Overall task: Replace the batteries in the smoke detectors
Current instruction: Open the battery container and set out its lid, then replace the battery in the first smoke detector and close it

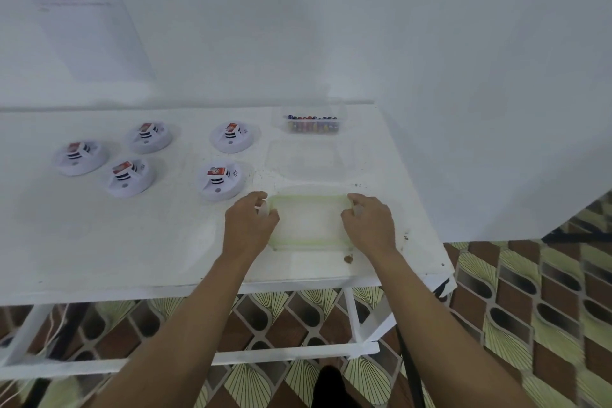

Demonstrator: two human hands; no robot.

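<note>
Several white round smoke detectors lie on the white table (pixel 99 242), each with a red battery showing; the nearest detector (pixel 219 179) is just beyond my left hand. A clear lid with a green seal (pixel 309 220) lies near the table's front edge. My left hand (pixel 250 225) grips its left side clip and my right hand (pixel 369 225) grips its right side clip. A clear box of coloured batteries (pixel 313 124) stands at the back right.
An open clear container (pixel 306 159) sits between the lid and the battery box. A white wall rises behind the table, with a sheet of paper (pixel 76 10) on it at the left. A small brown speck (pixel 347 258) lies near the table's front edge. Patterned floor tiles show below.
</note>
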